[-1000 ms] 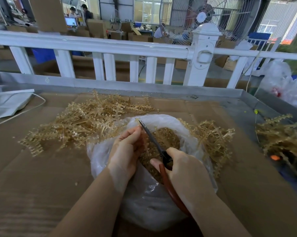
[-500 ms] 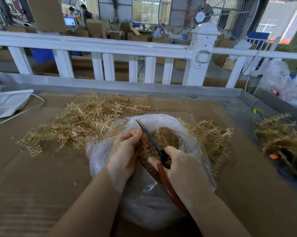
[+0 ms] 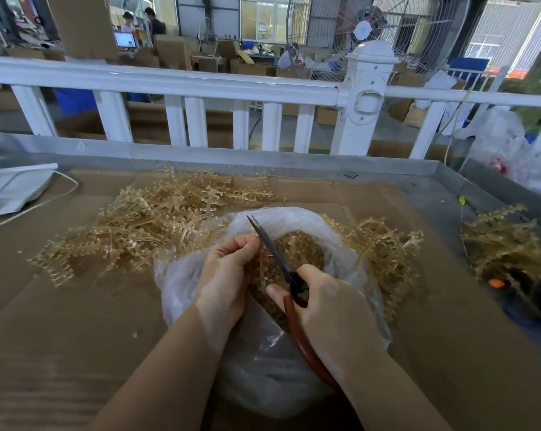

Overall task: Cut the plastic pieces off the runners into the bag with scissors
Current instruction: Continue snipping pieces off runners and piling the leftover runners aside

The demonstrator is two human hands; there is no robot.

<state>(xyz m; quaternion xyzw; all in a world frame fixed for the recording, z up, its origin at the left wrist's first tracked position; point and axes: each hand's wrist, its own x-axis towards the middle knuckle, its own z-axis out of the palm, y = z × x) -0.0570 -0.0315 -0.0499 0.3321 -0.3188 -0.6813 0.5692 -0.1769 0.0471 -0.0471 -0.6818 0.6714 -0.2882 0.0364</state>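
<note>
Gripping scissors [image 3: 272, 247] R hand [image 3: 328, 303] | L hand [image 3: 225, 275] pinching runner [image 3: 261, 269] | cardboard top [image 3: 76, 337] (white fence [image 3: 176, 84] behind)

over the open clear bag [image 3: 350, 244] the left hand [image 3: 228, 275] pinches a pale runner [image 3: 263, 275] while the right hand [image 3: 325, 300] grips the red-handled scissors [image 3: 275, 247], blades nearly closed, tip pointing away. cut pieces [image 3: 303, 250] fill the bag. more runners are heaped [image 3: 157, 222] on the cardboard-covered table [image 3: 60, 321] behind it, below a white railing [image 3: 182, 82].
</note>
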